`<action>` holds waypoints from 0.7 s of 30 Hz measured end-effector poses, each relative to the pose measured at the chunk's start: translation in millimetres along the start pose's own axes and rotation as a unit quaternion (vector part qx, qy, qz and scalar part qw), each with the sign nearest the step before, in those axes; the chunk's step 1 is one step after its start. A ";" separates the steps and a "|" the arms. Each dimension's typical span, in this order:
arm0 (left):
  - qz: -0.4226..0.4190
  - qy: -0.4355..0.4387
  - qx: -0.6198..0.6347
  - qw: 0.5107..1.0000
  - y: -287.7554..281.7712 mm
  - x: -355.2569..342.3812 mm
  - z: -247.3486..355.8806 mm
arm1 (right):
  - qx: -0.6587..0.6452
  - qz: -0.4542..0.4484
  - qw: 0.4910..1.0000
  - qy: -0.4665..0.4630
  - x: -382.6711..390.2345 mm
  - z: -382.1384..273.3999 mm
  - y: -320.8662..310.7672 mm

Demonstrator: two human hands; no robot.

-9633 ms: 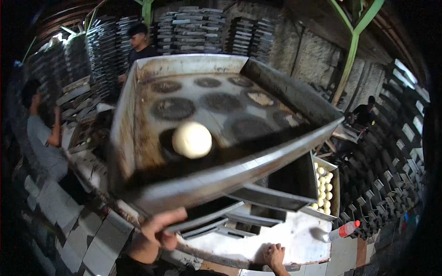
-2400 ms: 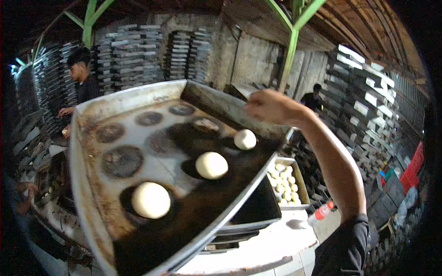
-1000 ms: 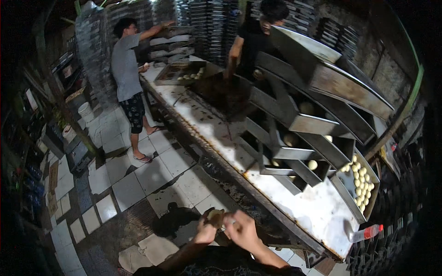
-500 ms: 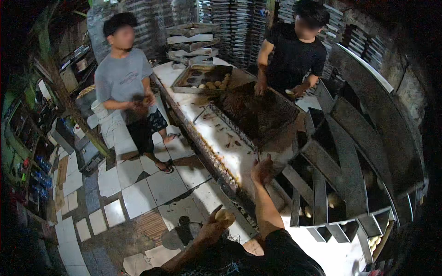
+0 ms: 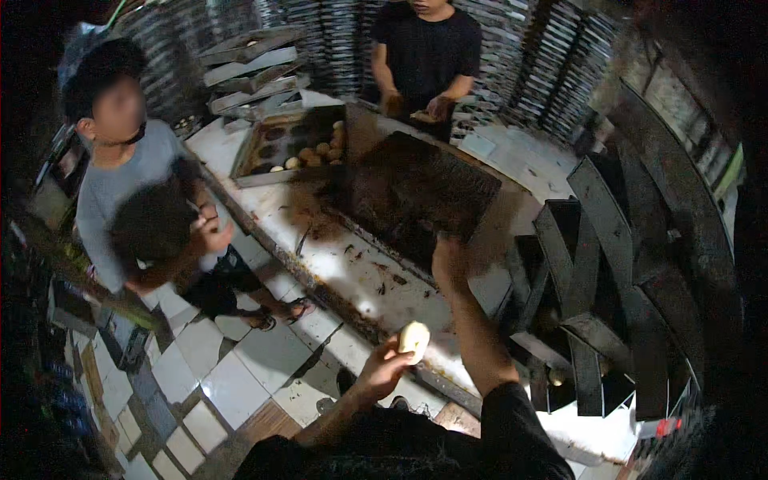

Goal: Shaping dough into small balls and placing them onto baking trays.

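Note:
My left hand (image 5: 382,373) holds a pale, smooth piece of dough (image 5: 414,342) by its lower side, over the table's near edge. The dough has a dent or fold in its face. My right hand (image 5: 445,240) reaches to the near side of a wide tray holding a dark brown mass (image 5: 428,176). Shadow hides its fingertips, so I cannot make out whether they hold anything. Dark smears and crumbs mark the white tabletop (image 5: 368,300) beside that tray.
A square tray (image 5: 292,178) with several dough balls (image 5: 316,152) lies at the far left of the table. Stacked metal trays (image 5: 592,216) rise on the right. One co-worker (image 5: 132,176) stands at left; another (image 5: 428,60) works across the table, something pale in hand.
My left hand has raised the dough and turned it toward the light. My right hand has moved forward from the table edge to the dark mass. The view has shifted right.

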State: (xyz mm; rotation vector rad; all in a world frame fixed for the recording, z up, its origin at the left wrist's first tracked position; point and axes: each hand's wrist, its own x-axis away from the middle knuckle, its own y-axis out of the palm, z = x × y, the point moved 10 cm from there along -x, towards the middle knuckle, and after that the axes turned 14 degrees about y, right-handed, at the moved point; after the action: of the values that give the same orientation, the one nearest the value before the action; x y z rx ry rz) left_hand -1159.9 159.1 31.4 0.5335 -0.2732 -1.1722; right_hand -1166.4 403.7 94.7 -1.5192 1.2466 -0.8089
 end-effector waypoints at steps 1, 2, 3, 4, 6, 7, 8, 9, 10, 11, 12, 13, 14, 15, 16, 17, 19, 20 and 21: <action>-0.012 -0.005 0.004 1.000 -10.9 -3.6 7.0 | 0.004 0.007 1.000 0.012 -11.1 -0.8 9.7; 0.038 -0.028 -0.031 0.998 -32.3 -6.3 9.0 | 0.005 -0.039 0.999 0.029 -26.3 7.4 36.1; 0.095 -0.049 -0.067 0.992 -56.9 -5.5 11.8 | 0.005 -0.089 0.995 0.042 -33.2 10.0 57.5; 0.025 0.136 -0.260 0.956 -54.8 -13.7 55.0 | 0.010 -0.086 0.995 0.051 -32.6 11.7 58.2; -0.015 0.167 -0.248 0.954 -94.8 -31.3 23.9 | 0.063 -0.031 0.996 -0.053 -21.3 -7.7 44.7; 0.016 0.178 -0.154 0.972 -93.8 -38.9 42.7 | 0.003 -0.044 0.999 -0.021 -11.3 -3.3 33.0; 0.193 -0.004 0.262 0.946 -96.0 -41.4 10.1 | -0.057 -0.055 0.997 0.013 2.4 7.7 17.7; 0.174 0.000 0.224 0.959 -92.4 -41.5 26.2 | -0.138 -0.043 0.989 -0.030 34.2 -9.2 -17.3; 0.152 0.003 0.238 0.959 -82.5 -48.1 37.6 | -0.218 -0.024 0.973 -0.066 66.0 -14.0 -49.7; 0.132 0.006 0.250 0.959 -73.8 -55.9 45.2 | -0.251 -0.016 0.966 -0.059 88.7 -1.3 -48.0; 0.153 -0.024 0.272 0.950 -64.6 -62.4 38.8 | -0.279 0.001 0.959 -0.048 112.0 16.3 -54.4; 0.177 -0.059 0.291 0.938 -53.5 -63.5 31.5 | -0.287 0.027 0.953 -0.096 139.3 18.6 -68.3; 0.165 -0.054 0.309 0.935 -36.8 -71.5 41.4 | -0.298 0.046 0.942 -0.148 163.0 13.5 -81.9; 0.168 -0.052 0.306 0.936 -34.8 -74.8 41.8 | -0.487 -0.138 0.851 0.137 167.3 28.4 -51.3; 0.076 -0.019 0.367 0.927 -9.2 -83.8 53.0 | -0.473 -0.093 0.874 0.065 175.4 33.0 -34.4; -0.016 0.015 0.422 0.906 13.5 -88.4 66.4 | -0.454 -0.050 0.890 -0.008 181.0 42.5 -12.0; 0.039 0.010 0.415 0.909 9.6 -82.8 77.7 | -0.284 0.033 0.949 -0.134 186.8 42.3 -16.2; 0.053 0.042 0.418 0.906 0.0 -75.7 85.2 | -0.240 0.099 0.947 -0.191 186.2 46.8 -18.9; 0.070 0.076 0.420 0.902 -10.2 -65.9 92.4 | -0.245 0.094 0.943 -0.203 180.4 57.9 -12.1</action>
State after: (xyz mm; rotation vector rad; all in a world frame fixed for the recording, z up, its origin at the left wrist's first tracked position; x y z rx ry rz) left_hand -1236.3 193.8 108.6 1.3329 -0.6804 -0.8238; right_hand -1063.9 245.4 73.4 -1.8066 1.3034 -0.0394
